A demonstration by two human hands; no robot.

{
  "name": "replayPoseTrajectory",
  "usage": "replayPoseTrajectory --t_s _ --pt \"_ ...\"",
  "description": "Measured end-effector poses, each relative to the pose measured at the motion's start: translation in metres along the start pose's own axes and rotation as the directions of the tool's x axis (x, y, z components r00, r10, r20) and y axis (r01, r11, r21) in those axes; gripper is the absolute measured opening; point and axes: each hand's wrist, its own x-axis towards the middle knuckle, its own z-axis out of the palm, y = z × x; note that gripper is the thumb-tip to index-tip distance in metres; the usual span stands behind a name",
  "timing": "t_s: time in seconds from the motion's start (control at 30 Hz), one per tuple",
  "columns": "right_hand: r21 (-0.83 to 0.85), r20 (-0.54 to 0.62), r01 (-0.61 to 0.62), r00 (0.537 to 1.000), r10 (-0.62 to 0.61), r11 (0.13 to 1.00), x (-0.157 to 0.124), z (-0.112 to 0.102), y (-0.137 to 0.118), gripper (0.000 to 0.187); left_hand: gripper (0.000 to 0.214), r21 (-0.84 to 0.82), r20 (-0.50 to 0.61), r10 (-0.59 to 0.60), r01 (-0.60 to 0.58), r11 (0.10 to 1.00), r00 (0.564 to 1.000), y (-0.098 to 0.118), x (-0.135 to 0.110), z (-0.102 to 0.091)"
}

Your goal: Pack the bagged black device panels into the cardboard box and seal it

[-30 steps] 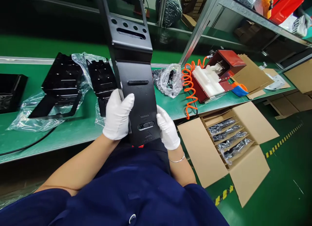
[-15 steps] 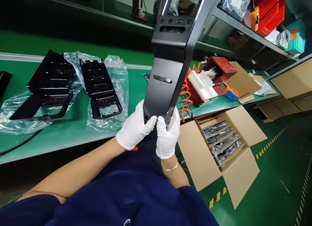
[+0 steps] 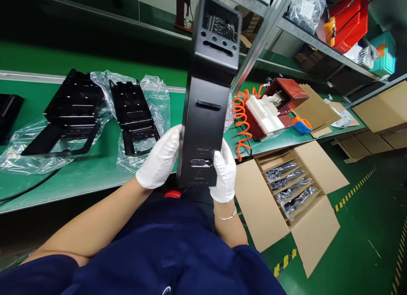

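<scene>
Between both white-gloved hands a long black housing (image 3: 203, 125) is held up, its far end rising above the bench. It has a rectangular opening at the top, a row of small holes, slots, and a raised triangle mark near its lower end. My left hand (image 3: 162, 159) grips its left edge, and my right hand (image 3: 224, 172) grips the lower right edge with the thumb on the face. Left of the hands, a narrow black frame (image 3: 133, 112) and a wider black frame (image 3: 74, 104) lie on clear plastic bags (image 3: 155, 96).
On the green bench (image 3: 104, 176) stands a red device with a white block (image 3: 265, 115), beside an orange coiled hose (image 3: 243, 121). An open carton (image 3: 260, 210) with bagged parts in dividers stands at the right. A metal shelf (image 3: 333, 47) overhangs the bench.
The housing has tilted and come down, so its upper opening and lower end now show. My hands have moved apart from its bottom to its two side edges.
</scene>
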Motion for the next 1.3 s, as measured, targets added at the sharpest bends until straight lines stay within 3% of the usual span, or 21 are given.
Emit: replayPoseTrajectory --t_s 0.1,0.3,0.47,0.63,0.83,1.0,1.1,1.2,1.3 --pt "-0.097 0.097 0.008 0.995 0.002 0.995 0.002 0.002 0.002 0.057 0.04 -0.097 -0.064 -0.074 0.068 0.993 0.995 0.01 0.001 0.005" --pt "-0.304 0.133 0.106 0.989 -0.068 0.947 0.002 0.012 0.012 0.08 0.041 0.033 -0.17 0.049 -0.044 0.998 0.984 0.014 -0.004 0.012" --pt "-0.333 0.177 0.088 0.984 -0.03 0.939 0.002 0.013 0.019 0.066 0.042 0.051 -0.183 0.04 -0.031 0.998 0.982 0.014 -0.007 0.011" --pt "-0.288 0.116 0.128 0.988 -0.098 0.949 0.002 0.008 0.017 0.064 0.048 0.071 -0.142 0.078 -0.069 0.995 0.987 0.011 -0.004 0.005" --pt "-0.171 -0.073 0.065 0.994 -0.079 0.983 0.001 0.007 0.006 0.057 0.072 0.222 0.057 0.242 -0.249 0.943 0.969 -0.005 -0.002 0.003" --pt "-0.284 -0.144 0.078 0.982 -0.123 0.956 -0.008 0.011 0.005 0.063 0.1 0.372 0.09 0.12 -0.145 0.917 0.989 -0.018 -0.012 0.014" --pt "-0.388 -0.144 0.111 0.973 -0.18 0.915 -0.012 0.01 0.007 0.065 0.093 0.343 0.113 0.146 -0.176 0.923 0.983 -0.023 -0.014 0.017" --pt "-0.386 -0.145 0.146 0.966 -0.216 0.911 -0.013 0.007 0.009 0.064 0.085 0.336 0.102 0.22 -0.242 0.91 0.97 -0.028 -0.012 0.017" --pt "-0.41 -0.143 0.156 0.962 -0.233 0.899 -0.011 0.006 0.014 0.065 0.082 0.394 0.08 0.213 -0.227 0.891 0.974 -0.036 -0.01 0.016"
